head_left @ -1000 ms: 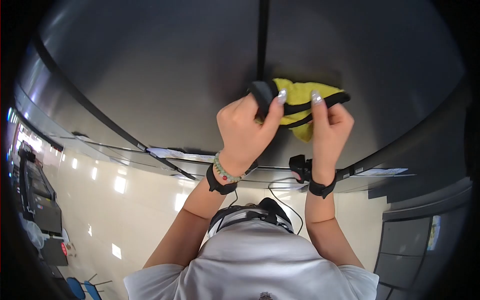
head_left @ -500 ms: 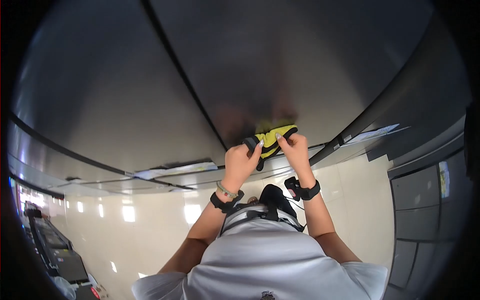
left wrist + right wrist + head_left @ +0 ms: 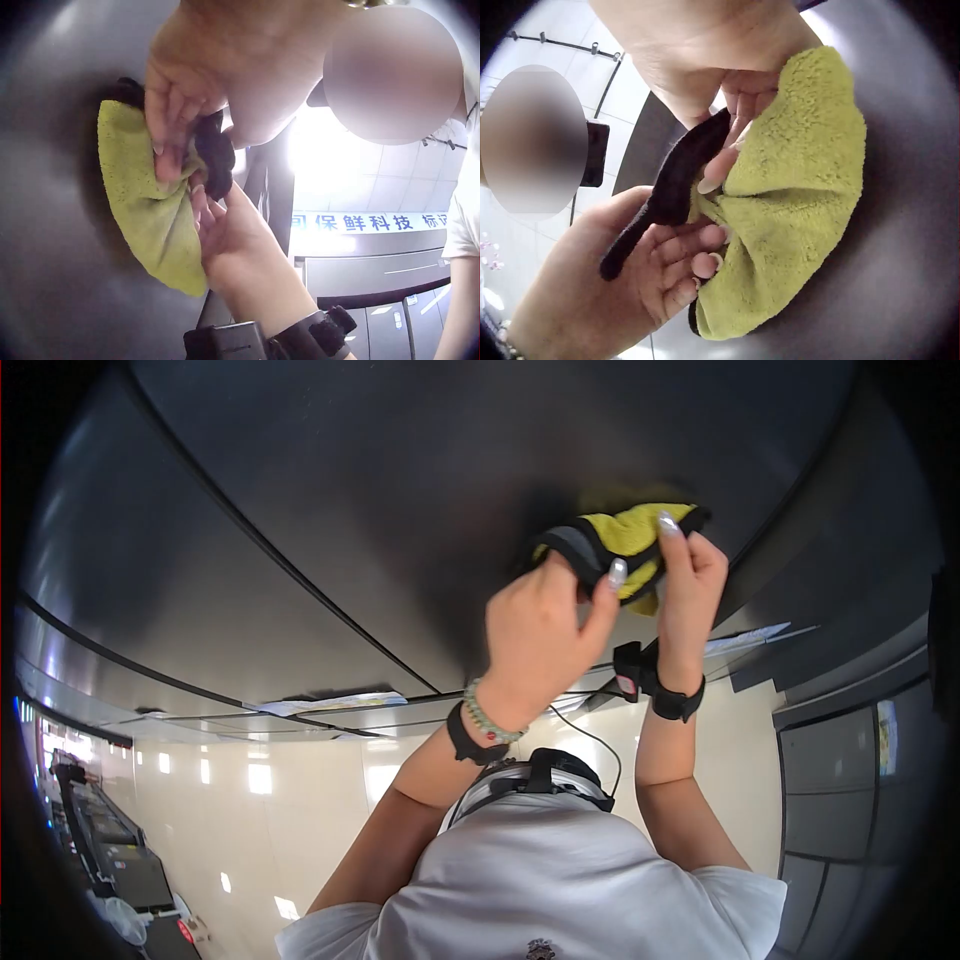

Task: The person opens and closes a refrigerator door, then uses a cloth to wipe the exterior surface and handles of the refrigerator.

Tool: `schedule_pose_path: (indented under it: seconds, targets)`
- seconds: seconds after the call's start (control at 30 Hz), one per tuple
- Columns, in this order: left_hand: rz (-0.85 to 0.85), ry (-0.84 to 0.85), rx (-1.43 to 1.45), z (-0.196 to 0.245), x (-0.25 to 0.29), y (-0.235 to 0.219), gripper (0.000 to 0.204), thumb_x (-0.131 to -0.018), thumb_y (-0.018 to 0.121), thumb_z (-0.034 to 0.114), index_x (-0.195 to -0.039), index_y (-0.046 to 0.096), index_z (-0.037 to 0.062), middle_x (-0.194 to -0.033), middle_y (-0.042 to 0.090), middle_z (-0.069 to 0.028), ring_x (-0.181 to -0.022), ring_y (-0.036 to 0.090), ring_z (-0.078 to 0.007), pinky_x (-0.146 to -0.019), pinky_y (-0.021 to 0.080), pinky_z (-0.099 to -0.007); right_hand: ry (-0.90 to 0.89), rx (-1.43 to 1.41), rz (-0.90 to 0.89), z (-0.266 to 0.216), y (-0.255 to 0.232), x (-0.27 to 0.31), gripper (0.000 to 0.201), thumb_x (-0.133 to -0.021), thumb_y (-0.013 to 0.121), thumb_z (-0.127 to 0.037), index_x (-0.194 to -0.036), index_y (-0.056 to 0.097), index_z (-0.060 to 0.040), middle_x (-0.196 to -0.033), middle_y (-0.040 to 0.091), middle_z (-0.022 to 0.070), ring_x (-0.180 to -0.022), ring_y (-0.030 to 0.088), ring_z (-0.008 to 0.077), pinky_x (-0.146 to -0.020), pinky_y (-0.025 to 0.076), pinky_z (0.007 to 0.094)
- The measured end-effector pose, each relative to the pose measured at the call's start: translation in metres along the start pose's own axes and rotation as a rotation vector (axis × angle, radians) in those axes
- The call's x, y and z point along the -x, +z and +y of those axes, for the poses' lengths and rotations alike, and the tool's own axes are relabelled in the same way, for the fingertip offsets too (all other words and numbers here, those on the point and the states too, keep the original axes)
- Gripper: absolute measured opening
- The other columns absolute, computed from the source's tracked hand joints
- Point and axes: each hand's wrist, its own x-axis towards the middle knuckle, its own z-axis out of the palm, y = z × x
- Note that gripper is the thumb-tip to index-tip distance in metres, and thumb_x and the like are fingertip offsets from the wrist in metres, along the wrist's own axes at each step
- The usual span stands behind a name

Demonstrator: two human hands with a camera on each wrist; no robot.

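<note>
A yellow fluffy cloth [image 3: 630,530] with black trim is bunched up in front of the dark grey door panel [image 3: 420,530]. My left hand [image 3: 540,625] grips its left end, where a grey side folds over, thumb on top. At the right end my right hand [image 3: 690,595] pinches the cloth between thumb and curled fingers. In the right wrist view the yellow cloth [image 3: 795,172] fans out towards the panel, and both hands' fingertips gather it at a crease. A similar spread of yellow cloth [image 3: 142,195] lies close to the panel in the left wrist view.
A long dark seam [image 3: 270,555] runs across the panel. Paper sheets [image 3: 330,703] lie along the lower edge at left. Grey cabinets [image 3: 830,790] stand at right, and beige tiled floor [image 3: 240,810] extends behind. A thin cable [image 3: 605,745] hangs between my arms.
The hands and cloth first came down towards my body, then went back up and to the right along the panel. The panel seam has shifted left in view. Both hands keep hold.
</note>
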Motion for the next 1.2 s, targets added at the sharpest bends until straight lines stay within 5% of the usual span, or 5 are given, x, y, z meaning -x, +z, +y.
schedule_pose_path:
  seconds: [0.3, 0.53, 0.7, 0.9, 1.2]
  targets:
    - [-0.279, -0.103, -0.058, -0.006, 0.034, 0.079, 0.018, -0.077, 0.057, 0.019, -0.086, 0.055, 0.0037, -0.065, 0.059, -0.0122, -0.059, 0.058, -0.0299, -0.052, 0.046, -0.0359, 0.112, 0.132, 0.048, 0.07, -0.074, 0.011, 0.035, -0.08, 0.056, -0.012, -0.054, 0.034, -0.0038, -0.051, 0.032, -0.0082, -0.051, 0.024, 0.0023, -0.043, 0.017, 0.0227]
    - [-0.497, -0.234, -0.154, -0.068, 0.137, 0.143, 0.022, -0.077, 0.056, 0.021, -0.078, 0.056, -0.0007, -0.07, 0.057, -0.0167, -0.064, 0.056, -0.0349, -0.057, 0.045, -0.0406, 0.838, 0.072, -0.198, 0.184, -0.134, 0.088, 0.033, -0.079, 0.059, -0.025, -0.058, 0.05, -0.0007, -0.052, 0.05, 0.0041, -0.05, 0.052, 0.0122, -0.049, 0.042, 0.0215]
    - [-0.309, -0.181, -0.166, -0.043, 0.103, 0.117, 0.017, -0.076, 0.056, 0.015, -0.07, 0.052, -0.0007, -0.061, 0.053, -0.0158, -0.056, 0.053, -0.0331, -0.05, 0.042, -0.0403, 0.489, 0.291, -0.447, 0.146, -0.137, 0.043, 0.028, -0.08, 0.058, -0.02, -0.059, 0.051, -0.003, -0.057, 0.051, 0.0009, -0.055, 0.048, 0.0061, -0.053, 0.038, 0.0206]
    - [0.011, -0.032, 0.05, 0.03, -0.002, 0.093, 0.011, -0.079, 0.057, 0.011, -0.079, 0.058, 0.0005, -0.057, 0.053, -0.0111, -0.047, 0.051, -0.0223, -0.045, 0.039, -0.0291, 0.078, 0.107, -0.148, 0.027, -0.119, -0.033, 0.031, -0.078, 0.061, -0.018, -0.055, 0.053, 0.0006, -0.048, 0.041, -0.0056, -0.046, 0.032, 0.001, -0.042, 0.022, 0.0196]
    - [-0.283, -0.036, -0.075, -0.018, 0.055, 0.147, 0.016, -0.075, 0.059, 0.017, -0.07, 0.057, 0.0023, -0.059, 0.055, -0.0117, -0.052, 0.054, -0.0281, -0.046, 0.042, -0.0332, 0.338, 0.129, -0.201, 0.135, -0.149, 0.013, 0.027, -0.077, 0.055, -0.013, -0.057, 0.049, 0.0046, -0.05, 0.041, -0.0052, -0.05, 0.034, 0.0022, -0.043, 0.026, 0.0218]
